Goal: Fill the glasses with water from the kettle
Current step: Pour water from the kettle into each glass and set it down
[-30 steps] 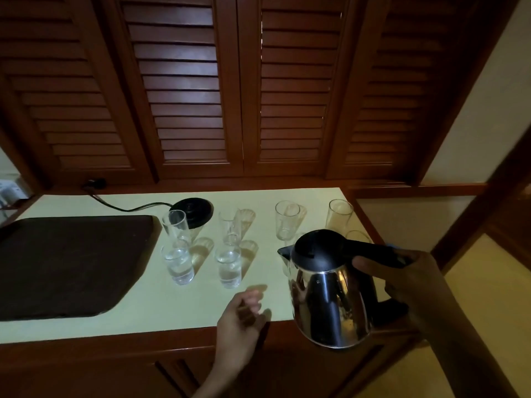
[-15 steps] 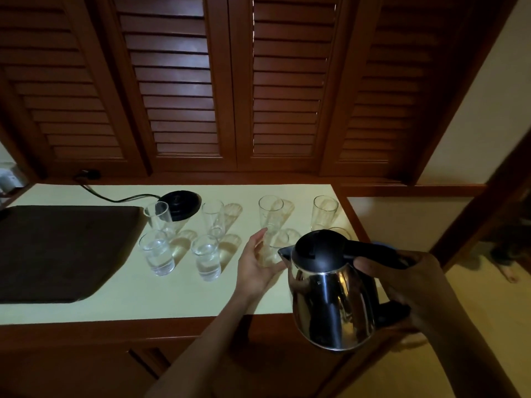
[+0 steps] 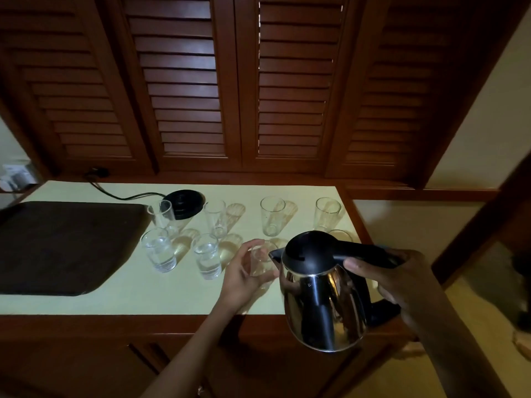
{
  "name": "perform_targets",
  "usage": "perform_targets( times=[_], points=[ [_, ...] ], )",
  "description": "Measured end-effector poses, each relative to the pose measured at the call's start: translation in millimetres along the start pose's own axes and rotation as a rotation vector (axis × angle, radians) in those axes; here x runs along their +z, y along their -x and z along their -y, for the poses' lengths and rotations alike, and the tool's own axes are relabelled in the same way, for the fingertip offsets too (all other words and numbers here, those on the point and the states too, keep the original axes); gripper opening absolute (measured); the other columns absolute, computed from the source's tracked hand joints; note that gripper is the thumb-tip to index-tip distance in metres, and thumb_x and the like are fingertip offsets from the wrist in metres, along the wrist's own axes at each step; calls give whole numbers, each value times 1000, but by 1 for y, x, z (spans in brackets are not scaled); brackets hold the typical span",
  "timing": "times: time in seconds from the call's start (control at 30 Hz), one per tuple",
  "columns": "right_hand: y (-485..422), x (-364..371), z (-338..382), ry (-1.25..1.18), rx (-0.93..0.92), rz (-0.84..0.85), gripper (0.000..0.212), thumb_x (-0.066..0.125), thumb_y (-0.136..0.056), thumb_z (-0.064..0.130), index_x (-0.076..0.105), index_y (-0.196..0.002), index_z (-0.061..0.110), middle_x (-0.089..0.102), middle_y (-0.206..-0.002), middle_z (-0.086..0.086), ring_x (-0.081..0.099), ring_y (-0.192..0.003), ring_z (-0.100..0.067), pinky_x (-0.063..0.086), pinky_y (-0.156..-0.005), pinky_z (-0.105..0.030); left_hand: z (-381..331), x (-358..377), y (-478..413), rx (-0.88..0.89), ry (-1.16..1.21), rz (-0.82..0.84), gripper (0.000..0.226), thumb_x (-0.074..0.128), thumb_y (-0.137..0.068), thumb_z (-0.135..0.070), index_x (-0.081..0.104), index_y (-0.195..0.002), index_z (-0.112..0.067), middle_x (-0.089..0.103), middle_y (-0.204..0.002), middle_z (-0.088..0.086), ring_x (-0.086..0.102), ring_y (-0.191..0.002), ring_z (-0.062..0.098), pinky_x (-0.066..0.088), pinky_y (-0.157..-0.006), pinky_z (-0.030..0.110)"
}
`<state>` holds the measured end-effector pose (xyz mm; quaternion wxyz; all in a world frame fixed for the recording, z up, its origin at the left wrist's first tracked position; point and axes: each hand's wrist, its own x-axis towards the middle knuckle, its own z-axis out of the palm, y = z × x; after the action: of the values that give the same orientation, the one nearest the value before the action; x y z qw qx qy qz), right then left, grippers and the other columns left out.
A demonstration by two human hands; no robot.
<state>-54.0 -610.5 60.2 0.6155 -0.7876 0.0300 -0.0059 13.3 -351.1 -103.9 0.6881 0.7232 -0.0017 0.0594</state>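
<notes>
Glasses at ten o'clock already hold water; your left hand (image 3: 244, 275) wraps the next empty glass (image 3: 260, 261) at centre. Kettle (image 3: 321, 291), upright at four o'clock, sits clamped in your right hand (image 3: 402, 285). Next, tip its spout over that rim.

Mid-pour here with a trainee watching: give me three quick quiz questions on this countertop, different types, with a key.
1. True or false: the kettle sits on its black base.
2. Which hand holds the kettle's handle? A) left hand B) right hand
3. Fill in: the front-row glass beside the dark tray holds ____.

Key: 1. False, it is held in the air, off the base. 2. B; the left hand is around a glass by the spout. 3. Water, in the near-left glass.
</notes>
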Motion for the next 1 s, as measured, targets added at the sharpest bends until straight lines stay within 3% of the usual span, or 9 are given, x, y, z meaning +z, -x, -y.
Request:
perform_targets(
  times=[0.1, 0.17, 0.23, 0.27, 0.33, 0.47, 0.63, 0.87, 1.0],
  points=[
    [-2, 2, 5, -15, -15, 49, 88, 90, -32, 60, 71, -78, -13, 44, -37, 3, 33, -26, -2, 27, -34, -12, 2, -14, 17, 4, -34, -24, 78, 97, -49, -34, 65, -120, -30, 76, -105, -7, 71, -100, 10, 54, -87, 22],
    [2, 5, 10, -24, -50, 84, 80, 95, -38, 57, 63, -66, -11, 41, -33, 7, 33, -26, -1, 27, -35, -13, 2, -21, 28, 6, -32, -37, 79, 100, -51, -31, 66, -122, -31, 75, -113, -7, 70, -108, 13, 55, -93, 27],
    [2, 9, 14, -14, -51, 157, 39, 91, -70, 20, 61, -58, -3, 43, -29, 7, 39, -24, 0, 30, -35, -7, 4, -28, 35, 3, -38, -46, 80, 101, -53, -31, 67, -124, -30, 74, -121, -3, 68, -116, 17, 55, -100, 33],
    [1, 11, 16, -1, -67, 196, 31, 83, -78, 2, 61, -56, 2, 45, -28, 7, 42, -23, 1, 30, -34, -4, 3, -32, 38, 5, -38, -53, 79, 101, -54, -28, 67, -125, -30, 74, -122, -2, 68, -117, 18, 54, -101, 33],
    [2, 18, 21, 6, -70, 237, 39, 75, -80, -11, 63, -50, 11, 47, -27, 6, 45, -23, 2, 32, -32, -4, 1, -37, 44, 3, -41, -70, 75, 99, -57, -17, 67, -125, -28, 75, -119, -4, 69, -115, 13, 56, -96, 26],
    [1, 27, 24, 36, -56, 250, 31, 75, -81, -9, 68, -57, 9, 47, -27, 7, 44, -21, 3, 32, -32, -3, 0, -48, 54, -1, -28, -84, 74, 97, -60, -6, 66, -125, -25, 76, -111, -3, 72, -111, 17, 56, -89, 23],
    [-2, 37, 27, 57, -33, 232, 47, 83, -76, 0, 59, -41, 22, 47, -26, 7, 43, -21, 2, 31, -32, -4, -3, -60, 63, 19, -42, -71, 72, 97, -61, -2, 68, -124, -25, 76, -115, 6, 72, -111, 23, 57, -95, 30],
    [-7, 42, 29, 150, -41, 251, 19, 88, -71, 14, 71, -65, 8, 56, -33, 8, 52, -28, 2, 38, -37, -7, -6, -64, 67, 17, -48, -101, 70, 98, -58, -4, 72, -118, -29, 77, -113, 7, 73, -109, 25, 58, -94, 29],
    [-7, 46, 34, 291, -22, 250, 31, 92, -63, 35, 79, -78, 11, 73, -53, 5, 70, -46, -5, 48, -48, -14, -7, -63, 68, 15, -68, -112, 72, 99, -57, -10, 71, -120, -28, 77, -114, 4, 73, -110, 23, 57, -99, 37]
  ],
)
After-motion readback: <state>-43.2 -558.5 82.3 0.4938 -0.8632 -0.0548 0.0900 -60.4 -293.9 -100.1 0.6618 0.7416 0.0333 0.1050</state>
